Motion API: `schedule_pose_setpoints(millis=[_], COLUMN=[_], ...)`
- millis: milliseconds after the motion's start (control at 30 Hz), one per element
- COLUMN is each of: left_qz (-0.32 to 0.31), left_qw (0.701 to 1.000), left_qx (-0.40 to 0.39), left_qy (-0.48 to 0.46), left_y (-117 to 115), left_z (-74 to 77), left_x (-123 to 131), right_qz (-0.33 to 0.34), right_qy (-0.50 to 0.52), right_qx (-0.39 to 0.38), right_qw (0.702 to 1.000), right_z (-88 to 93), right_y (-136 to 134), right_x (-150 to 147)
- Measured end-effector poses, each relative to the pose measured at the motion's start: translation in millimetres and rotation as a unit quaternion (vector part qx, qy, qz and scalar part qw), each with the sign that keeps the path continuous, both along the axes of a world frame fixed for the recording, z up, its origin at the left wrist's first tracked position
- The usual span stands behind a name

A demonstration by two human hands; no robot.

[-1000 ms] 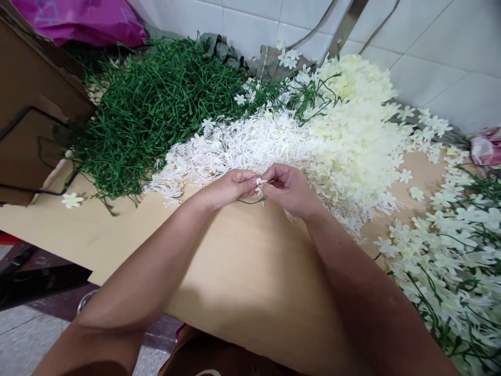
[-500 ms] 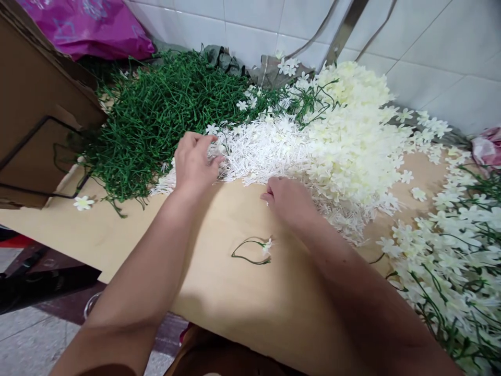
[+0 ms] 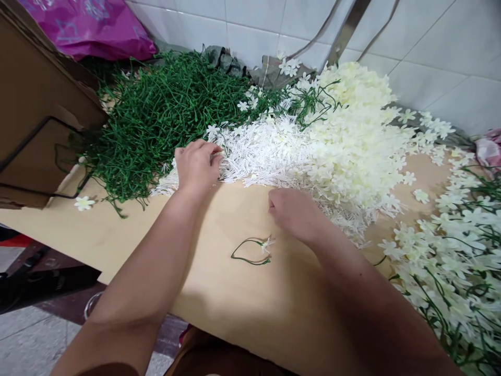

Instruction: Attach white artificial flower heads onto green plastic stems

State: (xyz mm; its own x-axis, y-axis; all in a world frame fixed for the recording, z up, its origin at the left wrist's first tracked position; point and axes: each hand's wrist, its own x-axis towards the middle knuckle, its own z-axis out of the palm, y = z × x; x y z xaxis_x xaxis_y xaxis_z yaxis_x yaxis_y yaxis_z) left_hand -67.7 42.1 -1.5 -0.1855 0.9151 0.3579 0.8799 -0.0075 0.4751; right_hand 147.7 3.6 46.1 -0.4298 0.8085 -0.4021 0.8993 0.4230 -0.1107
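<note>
My left hand (image 3: pixel 199 164) rests at the left edge of a pile of thin white flower stamens (image 3: pixel 266 149), its fingertips curled in among them and drawn together. Just right of it, low over the board, my right hand (image 3: pixel 295 211) is closed like a fist; whatever its fingers may hold is hidden. Below and between the hands lies a bent green stem (image 3: pixel 246 261) with a small white stamen piece (image 3: pixel 267 244) at one tip. Behind my left hand is a heap of green plastic stems (image 3: pixel 168 109). White flower heads (image 3: pixel 352 141) are piled beyond my right hand.
A cardboard box (image 3: pixel 35 115) with a black wire frame (image 3: pixel 47 119) stands at the left. Assembled white flowers on stems (image 3: pixel 457 256) cover the right side. A purple bag (image 3: pixel 94 31) lies at the back against the tiled wall (image 3: pixel 254 26). The tan board (image 3: pixel 219 297) has a front edge near my body.
The fingers of my left hand have drawn closer together at the stamens. My right hand has moved slightly down and to the right, away from the pile, still closed.
</note>
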Motion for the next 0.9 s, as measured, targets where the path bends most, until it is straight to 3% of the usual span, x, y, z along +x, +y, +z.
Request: schedule_pose_setpoints(millis=[267, 367, 467, 567, 667, 767, 900], left_qz=[0.002, -0.02, -0.013, -0.001, -0.055, -0.111, -0.133], left_qw=[0.989, 0.983, 0.971, 0.946, 0.914, 0.876, 0.847], left_qx=[0.09, 0.097, 0.119, 0.124, 0.046, -0.027, -0.052], left_qy=[-0.121, -0.152, -0.208, -0.301, -0.399, -0.469, -0.512], left_y=[-5, -6, -4, -5, -12, -21, -25], left_z=[8.1, 7.4, 6.7, 10.7, 15.9, 16.1, 10.7], left_x=[-1, -1, 1, 14, 38, 59, 70], right_qz=[0.024, 0.006, -0.037, -0.039, -0.053, -0.124, -0.191], right_qy=[-0.022, 0.026, 0.139, 0.316, 0.466, 0.533, 0.573], right_qx=[-0.04, -0.042, -0.003, 0.058, 0.082, 0.069, 0.023], right_qw=[0.999, 0.999, 0.99, 0.946, 0.879, 0.834, 0.796], right_z=[8.1, 4.9, 0.7, -4.6, -12.4, -20.2, -25.9], right_y=[-1, 3, 9, 13, 16, 19, 21], right_x=[4, 7, 8, 6, 4, 2, -2])
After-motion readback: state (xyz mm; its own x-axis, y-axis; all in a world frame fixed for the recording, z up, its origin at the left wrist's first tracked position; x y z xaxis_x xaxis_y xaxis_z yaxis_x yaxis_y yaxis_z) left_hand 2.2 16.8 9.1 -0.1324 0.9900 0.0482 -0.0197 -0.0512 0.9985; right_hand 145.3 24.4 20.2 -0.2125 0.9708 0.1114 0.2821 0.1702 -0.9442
